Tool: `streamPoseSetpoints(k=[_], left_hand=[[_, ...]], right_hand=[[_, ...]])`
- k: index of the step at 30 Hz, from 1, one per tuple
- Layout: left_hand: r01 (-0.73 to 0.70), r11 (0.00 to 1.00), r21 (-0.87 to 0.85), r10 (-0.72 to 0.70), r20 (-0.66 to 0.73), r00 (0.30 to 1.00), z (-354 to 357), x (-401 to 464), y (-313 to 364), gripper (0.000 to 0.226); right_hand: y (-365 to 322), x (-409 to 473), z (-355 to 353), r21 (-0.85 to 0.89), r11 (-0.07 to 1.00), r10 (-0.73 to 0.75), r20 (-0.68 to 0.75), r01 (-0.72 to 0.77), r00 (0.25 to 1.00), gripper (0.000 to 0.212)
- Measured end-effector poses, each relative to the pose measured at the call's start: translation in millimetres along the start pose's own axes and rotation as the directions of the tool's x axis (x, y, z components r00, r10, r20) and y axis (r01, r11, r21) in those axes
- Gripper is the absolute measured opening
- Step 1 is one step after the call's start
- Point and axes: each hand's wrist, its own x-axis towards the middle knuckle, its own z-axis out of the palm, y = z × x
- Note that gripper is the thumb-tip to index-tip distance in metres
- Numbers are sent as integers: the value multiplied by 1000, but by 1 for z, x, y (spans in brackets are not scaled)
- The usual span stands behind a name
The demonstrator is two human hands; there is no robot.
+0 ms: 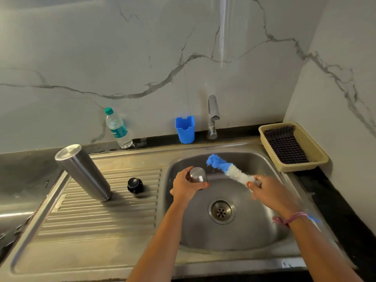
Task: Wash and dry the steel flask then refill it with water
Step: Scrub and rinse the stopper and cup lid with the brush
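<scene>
The steel flask (83,171) stands upside down on the ribbed drainboard (97,216), mouth on the metal. Its black stopper (134,185) sits just to its right. Over the sink basin (240,237), my left hand (186,187) grips the small steel cap cup (197,175), base up. My right hand (272,193) holds the handle of a blue and white bottle brush (225,165), whose bristles point up and left toward the cup without touching it. The tap (212,117) behind the basin shows no water running.
A plastic water bottle (118,129) leans against the marble wall. A blue plastic holder (185,129) stands beside the tap. A beige basket (317,157) with a dark cloth sits on the black counter at right. The drain (221,211) lies in the basin's middle.
</scene>
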Motion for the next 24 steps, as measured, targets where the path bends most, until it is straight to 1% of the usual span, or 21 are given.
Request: streamPoseSetpoints(k=[3, 6, 8, 10, 11, 14, 15, 18, 20, 22, 24], left_hand=[[0, 1000, 3, 0, -18, 1000, -2, -7, -1, 81], [-2, 999, -41, 1, -28, 1000, -5, -10, -4, 80], [-7, 999, -43, 6, -33, 999, -7, -12, -6, 83], [-18, 999, -37, 16, -45, 999, -11, -13, -9, 87], [-26, 1000, -17, 25, -49, 998, -13, -13, -11, 89], [-21, 1000, -17, 21, -46, 999, -22, -17, -18, 90], [-32, 999, -13, 32, -44, 999, -27, -18, -20, 89], [-41, 998, -49, 40, -21, 999, -40, -18, -27, 83], [-40, 998, -54, 41, 3, 999, -48, -20, -30, 85], [-42, 998, -54, 42, 1, 999, -52, -22, -33, 88], [-43, 998, -36, 43, 0, 999, -59, -25, -37, 83]], right_hand=[[-6, 2, 0, 93, 995, -23, 27, 21, 999, 25], [-16, 1, -6, 179, 981, -81, 33, 74, 996, 24], [-24, -1, -10, 260, 960, -112, 27, 102, 993, 25], [-30, -2, -10, 297, 949, -114, 9, 106, 993, 26], [-31, -1, -8, 276, 956, -106, -3, 103, 994, 27], [-34, -3, 5, 74, 994, -74, -30, 77, 997, 36], [-37, -5, 8, 58, 997, -59, -26, 60, 998, 37], [-45, -12, 15, 100, 994, -44, -39, 47, 998, 37], [-52, -15, 20, 106, 994, -25, -51, 30, 998, 37], [-59, -19, 24, 146, 989, 3, -24, 1, 1000, 34], [-67, -24, 31, 178, 984, 4, -13, -2, 1000, 29]])
